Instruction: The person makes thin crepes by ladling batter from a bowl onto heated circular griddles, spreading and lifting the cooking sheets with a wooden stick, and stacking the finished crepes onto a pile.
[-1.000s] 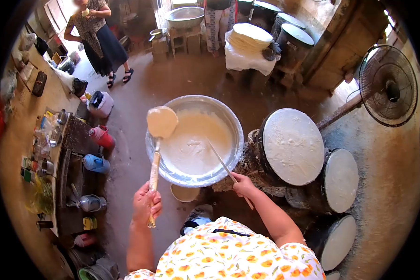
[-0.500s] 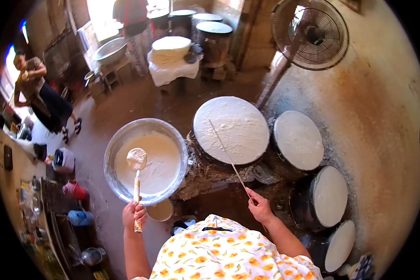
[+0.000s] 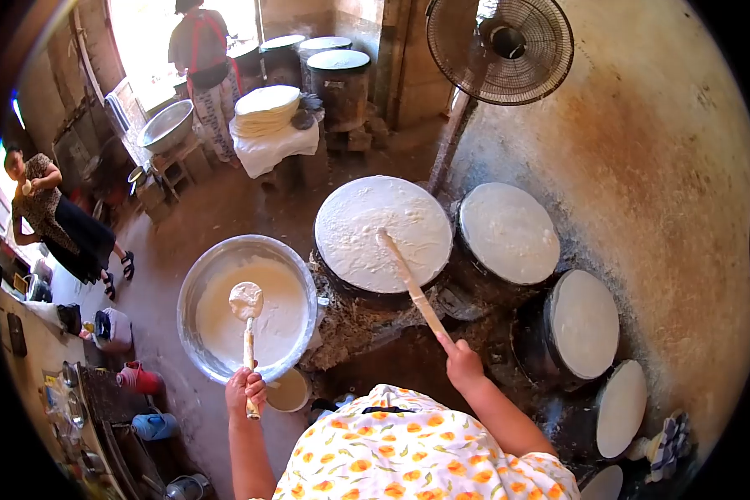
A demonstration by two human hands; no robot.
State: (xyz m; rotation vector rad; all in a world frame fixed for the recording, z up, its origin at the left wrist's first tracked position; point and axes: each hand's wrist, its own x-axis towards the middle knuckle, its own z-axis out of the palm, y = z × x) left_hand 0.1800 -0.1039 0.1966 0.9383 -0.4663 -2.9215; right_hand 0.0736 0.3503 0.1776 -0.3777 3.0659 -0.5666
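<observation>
Clearly, the left hand (image 3: pixel 247 390) is clamped on the ladle (image 3: pixel 248 335) over the basin (image 3: pixel 186 308), the right hand (image 3: pixel 465 364) on the stick (image 3: pixel 414 287) at the round top (image 3: pixel 358 217). Both tools seem light and stiff, best held by near ends.

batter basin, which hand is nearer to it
Left. The left hand is by the near rim of the batter basin, holding the ladle over it; the right hand is farther off, to the basin's right, gripping the stick.
</observation>
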